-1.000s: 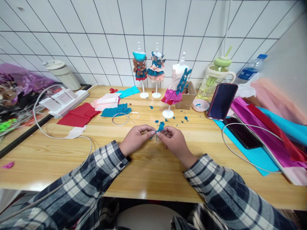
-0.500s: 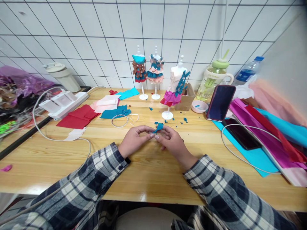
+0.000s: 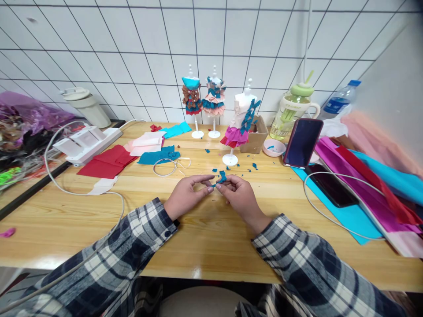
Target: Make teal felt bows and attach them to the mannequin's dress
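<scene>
A small twisted piece of teal crepe paper is held between my two hands above the table. My right hand pinches it between thumb and fingertips. My left hand has its thumb and fingertips at the paper's narrow left end, closed round it. Just beyond my hands stands a white mini dress form with a magenta and red ruffled skirt and a row of teal bows. Teal paper scraps lie scattered about its base.
Behind stand two more dressed forms. Teal paper, red paper and a white cable loop lie at left, near a power strip. To the right are a pink bowl, a propped phone and coloured paper sheets.
The teal paper piece has been turned and looks more folded and twisted, its broad end now standing up by my right fingertips. Both hands stay in nearly the same place.
</scene>
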`<control>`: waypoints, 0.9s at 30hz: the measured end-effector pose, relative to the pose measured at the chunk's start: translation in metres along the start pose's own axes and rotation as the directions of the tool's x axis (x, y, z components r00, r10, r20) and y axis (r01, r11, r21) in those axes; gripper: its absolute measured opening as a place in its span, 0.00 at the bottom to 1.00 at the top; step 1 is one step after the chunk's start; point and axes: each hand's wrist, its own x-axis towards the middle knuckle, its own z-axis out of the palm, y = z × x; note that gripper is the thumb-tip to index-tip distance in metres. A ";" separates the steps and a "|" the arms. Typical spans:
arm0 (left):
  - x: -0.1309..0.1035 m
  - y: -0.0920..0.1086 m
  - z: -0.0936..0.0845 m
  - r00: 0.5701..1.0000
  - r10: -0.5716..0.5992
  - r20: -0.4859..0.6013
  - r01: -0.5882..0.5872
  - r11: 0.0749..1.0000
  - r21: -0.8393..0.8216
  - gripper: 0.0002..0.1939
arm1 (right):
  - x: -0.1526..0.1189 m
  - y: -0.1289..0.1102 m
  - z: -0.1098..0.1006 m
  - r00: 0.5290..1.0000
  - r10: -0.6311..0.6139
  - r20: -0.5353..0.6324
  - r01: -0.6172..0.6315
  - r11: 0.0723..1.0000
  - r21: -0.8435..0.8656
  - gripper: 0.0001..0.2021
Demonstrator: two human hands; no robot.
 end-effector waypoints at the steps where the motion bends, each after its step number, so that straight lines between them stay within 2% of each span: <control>1: 0.000 0.001 0.000 1.000 0.026 -0.012 -0.025 0.999 0.035 0.21 | 0.000 0.001 0.000 1.000 -0.003 0.000 0.003 1.000 -0.006 0.11; 5: 0.000 -0.001 0.000 0.983 0.179 -0.036 -0.172 0.973 0.155 0.10 | 0.001 0.001 0.000 1.000 -0.018 0.000 0.018 1.000 -0.004 0.11; 7: 0.001 -0.003 0.000 0.977 0.207 -0.055 -0.192 0.961 0.198 0.07 | 0.000 0.000 0.000 1.000 0.004 0.017 -0.004 1.000 0.009 0.12; 12: 0.001 -0.003 -0.001 0.980 0.167 -0.106 -0.148 0.975 0.165 0.07 | -0.001 -0.003 0.001 0.993 0.081 0.083 -0.085 0.995 0.045 0.18; 22: 0.001 -0.003 0.000 0.984 0.154 -0.095 -0.133 0.971 0.200 0.07 | 0.001 -0.004 0.002 0.997 0.073 -0.011 -0.073 0.997 0.014 0.12; 27: 0.000 -0.001 -0.001 0.980 0.154 -0.123 -0.132 0.976 0.172 0.07 | 0.001 -0.002 0.002 0.996 0.088 0.027 -0.089 0.995 0.039 0.13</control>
